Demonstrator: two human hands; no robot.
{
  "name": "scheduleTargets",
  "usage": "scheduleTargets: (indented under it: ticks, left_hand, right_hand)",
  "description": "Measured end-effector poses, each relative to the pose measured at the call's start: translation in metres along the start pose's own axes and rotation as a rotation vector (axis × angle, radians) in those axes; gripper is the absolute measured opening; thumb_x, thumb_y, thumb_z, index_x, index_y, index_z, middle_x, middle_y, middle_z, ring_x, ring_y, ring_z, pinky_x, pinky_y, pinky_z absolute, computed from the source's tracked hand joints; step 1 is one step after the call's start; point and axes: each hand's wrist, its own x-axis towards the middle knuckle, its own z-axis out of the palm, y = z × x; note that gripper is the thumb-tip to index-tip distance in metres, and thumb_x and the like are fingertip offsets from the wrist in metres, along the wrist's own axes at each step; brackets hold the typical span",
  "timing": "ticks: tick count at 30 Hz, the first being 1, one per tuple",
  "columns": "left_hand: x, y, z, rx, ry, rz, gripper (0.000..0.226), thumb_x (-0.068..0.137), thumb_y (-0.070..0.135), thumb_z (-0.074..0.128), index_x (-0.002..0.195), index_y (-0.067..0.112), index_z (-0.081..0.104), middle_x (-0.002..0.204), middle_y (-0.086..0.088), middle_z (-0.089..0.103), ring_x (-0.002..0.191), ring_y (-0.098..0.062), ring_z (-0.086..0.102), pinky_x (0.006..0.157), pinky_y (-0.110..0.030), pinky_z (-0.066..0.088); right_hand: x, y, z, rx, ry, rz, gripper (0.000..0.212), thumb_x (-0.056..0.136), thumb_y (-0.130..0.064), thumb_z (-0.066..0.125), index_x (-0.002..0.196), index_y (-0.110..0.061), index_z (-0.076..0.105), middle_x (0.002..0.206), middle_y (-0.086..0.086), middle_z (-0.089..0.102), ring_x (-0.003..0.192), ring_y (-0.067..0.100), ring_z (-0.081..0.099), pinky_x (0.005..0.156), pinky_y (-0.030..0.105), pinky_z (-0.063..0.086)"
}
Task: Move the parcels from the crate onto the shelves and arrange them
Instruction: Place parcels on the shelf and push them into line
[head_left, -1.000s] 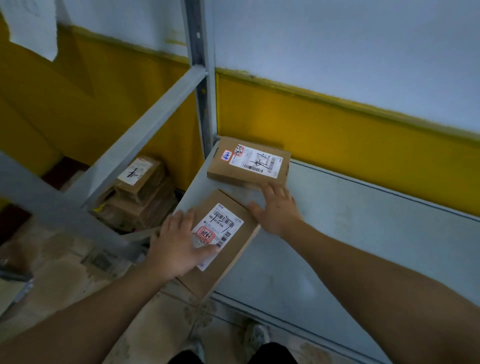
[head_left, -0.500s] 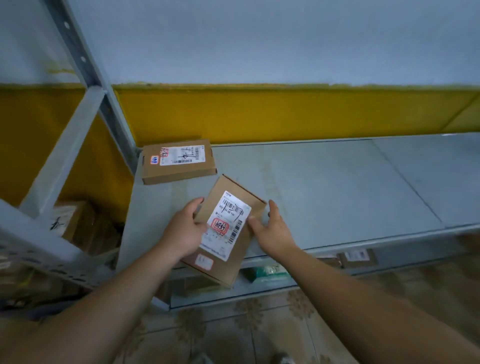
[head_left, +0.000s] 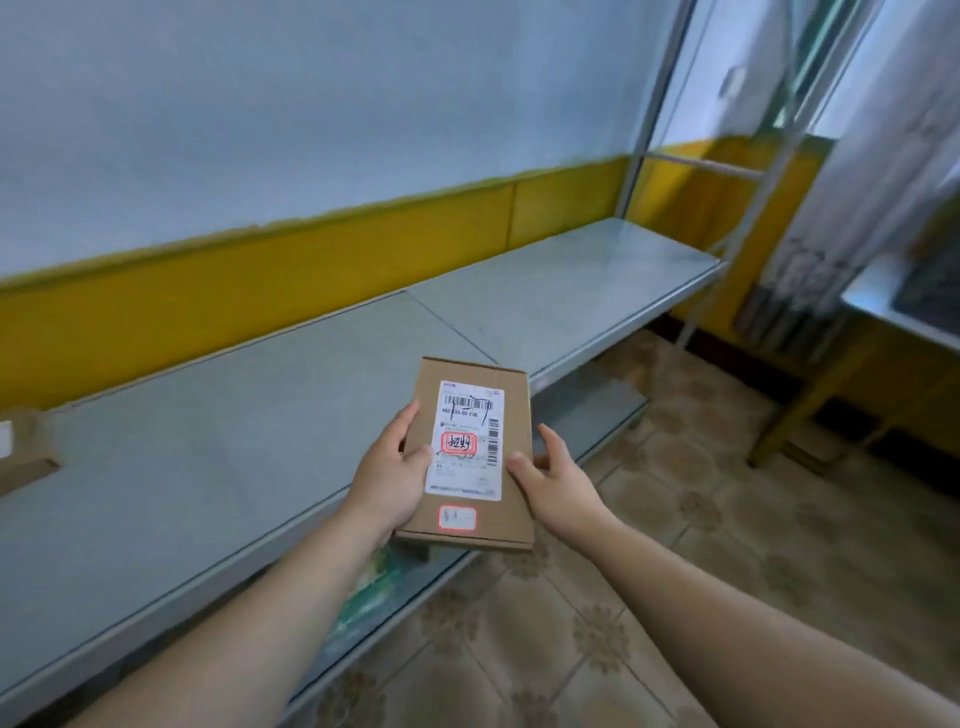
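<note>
**Parcel held in both hands over the front edge of the shelf**

A pale wall (head_left: 311, 104) with a yellow band (head_left: 260, 280) along its foot closes the far side. The long grey shelf (head_left: 208, 426) runs against it from the left border to a metal upright (head_left: 649, 114) at the right end. A seam (head_left: 447, 327) crosses the shelf surface at a slant. On either side of the seam the surface lies bare from the back edge to the front lip. Patterned floor tiles (head_left: 727, 519) spread open to the right of the lip. A lower shelf (head_left: 587, 415) shows under the lip.

A second parcel (head_left: 23, 452) sits on the shelf at the far left border of the view, cut off by it and well apart from the hands.

The parcel (head_left: 514, 415), a flat brown carton, lies face up across the shelf's front edge. Its far end is over the shelf and its near end is over the lower shelf and floor. Whether its underside touches the lip cannot be told.

The left hand (head_left: 389, 478) grips the left long edge, thumb laid on top at the edge of the white label (head_left: 467, 441). The right hand (head_left: 558, 480) holds the right long edge, thumb on the top face and fingers half curled beside it. A small red-bordered sticker (head_left: 457, 518) sits near the parcel's near edge, between the two wrists.
</note>
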Motion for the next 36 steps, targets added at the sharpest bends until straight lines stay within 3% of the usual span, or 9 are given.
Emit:
scheduleTargets:
  ticks: [2, 6, 10, 13, 20, 26, 29, 33, 36]
  left_hand:
    - [0.0, 0.021, 0.057, -0.01, -0.049, 0.026, 0.057, 0.098, 0.009, 0.047, 0.149, 0.03, 0.033, 0.139, 0.002, 0.053, 0.109, -0.014, 0.058, 0.093, -0.029, 0.049]
    - [0.004, 0.052, 0.149, -0.072, -0.149, 0.018, 0.057, 0.099, 0.007, 0.047, 0.148, 0.031, 0.033, 0.134, 0.001, 0.056, 0.105, -0.017, 0.062, 0.073, -0.023, 0.051]
    - [0.02, 0.071, 0.224, -0.066, -0.246, -0.013, 0.055, 0.099, 0.01, 0.048, 0.145, 0.037, 0.036, 0.112, 0.006, 0.062, 0.092, -0.017, 0.068, 0.069, -0.033, 0.057]
    - [0.043, 0.077, 0.276, -0.02, -0.287, -0.018, 0.054, 0.098, 0.012, 0.049, 0.145, 0.037, 0.037, 0.12, 0.003, 0.062, 0.094, -0.016, 0.067, 0.073, -0.035, 0.058]
    - [0.145, 0.075, 0.388, -0.024, -0.356, -0.091, 0.049, 0.1, 0.016, 0.05, 0.144, 0.033, 0.038, 0.126, 0.001, 0.062, 0.099, -0.018, 0.067, 0.075, -0.039, 0.06]
    - [0.233, 0.078, 0.465, -0.016, -0.359, -0.202, 0.047, 0.1, 0.015, 0.049, 0.144, 0.03, 0.039, 0.125, -0.001, 0.063, 0.097, -0.019, 0.068, 0.066, -0.034, 0.059]
    - [0.267, 0.071, 0.492, -0.014, -0.33, -0.26, 0.046, 0.1, 0.013, 0.05, 0.143, 0.029, 0.041, 0.123, 0.0, 0.062, 0.096, -0.018, 0.066, 0.066, -0.031, 0.057]
    - [0.311, 0.044, 0.529, -0.035, -0.241, -0.348, 0.05, 0.098, 0.007, 0.05, 0.143, 0.026, 0.043, 0.125, 0.002, 0.063, 0.097, -0.014, 0.065, 0.066, -0.024, 0.051]
    - [0.341, 0.018, 0.561, -0.007, -0.116, -0.408, 0.049, 0.099, 0.008, 0.048, 0.143, 0.027, 0.042, 0.122, 0.003, 0.063, 0.093, -0.014, 0.063, 0.062, -0.021, 0.046]
  right_hand:
    - [0.0, 0.03, -0.053, 0.005, 0.049, 0.023, 0.074, 0.098, -0.05, 0.05, 0.159, -0.026, 0.016, 0.128, -0.004, 0.057, 0.109, 0.015, 0.059, 0.086, 0.029, 0.046]
    - [-0.002, 0.081, -0.141, 0.009, 0.132, 0.093, 0.072, 0.098, -0.052, 0.05, 0.157, -0.026, 0.02, 0.133, -0.004, 0.055, 0.117, 0.015, 0.053, 0.089, 0.026, 0.037]
    - [0.01, 0.121, -0.2, 0.04, 0.201, 0.167, 0.072, 0.096, -0.054, 0.051, 0.156, -0.028, 0.023, 0.129, -0.003, 0.058, 0.117, 0.019, 0.056, 0.1, 0.034, 0.045]
    - [0.031, 0.151, -0.229, 0.086, 0.224, 0.23, 0.073, 0.094, -0.057, 0.052, 0.156, -0.029, 0.025, 0.127, -0.004, 0.057, 0.117, 0.022, 0.058, 0.102, 0.039, 0.047]
    - [0.134, 0.194, -0.294, 0.044, 0.203, 0.338, 0.069, 0.097, -0.053, 0.05, 0.156, -0.027, 0.024, 0.14, -0.001, 0.055, 0.113, 0.016, 0.056, 0.091, 0.026, 0.041]
    - [0.237, 0.218, -0.35, 0.002, 0.129, 0.417, 0.07, 0.097, -0.055, 0.049, 0.156, -0.029, 0.023, 0.147, 0.001, 0.05, 0.131, 0.02, 0.049, 0.099, 0.028, 0.039]
    - [0.288, 0.229, -0.367, -0.02, 0.055, 0.429, 0.072, 0.096, -0.056, 0.05, 0.157, -0.03, 0.023, 0.145, -0.001, 0.052, 0.127, 0.019, 0.051, 0.093, 0.027, 0.04]
    - [0.367, 0.252, -0.384, -0.101, -0.09, 0.403, 0.072, 0.096, -0.054, 0.05, 0.157, -0.027, 0.021, 0.146, 0.0, 0.051, 0.13, 0.02, 0.05, 0.104, 0.03, 0.041]
    - [0.433, 0.277, -0.392, -0.151, -0.211, 0.386, 0.071, 0.097, -0.055, 0.049, 0.156, -0.027, 0.022, 0.146, 0.0, 0.051, 0.128, 0.022, 0.052, 0.1, 0.031, 0.044]
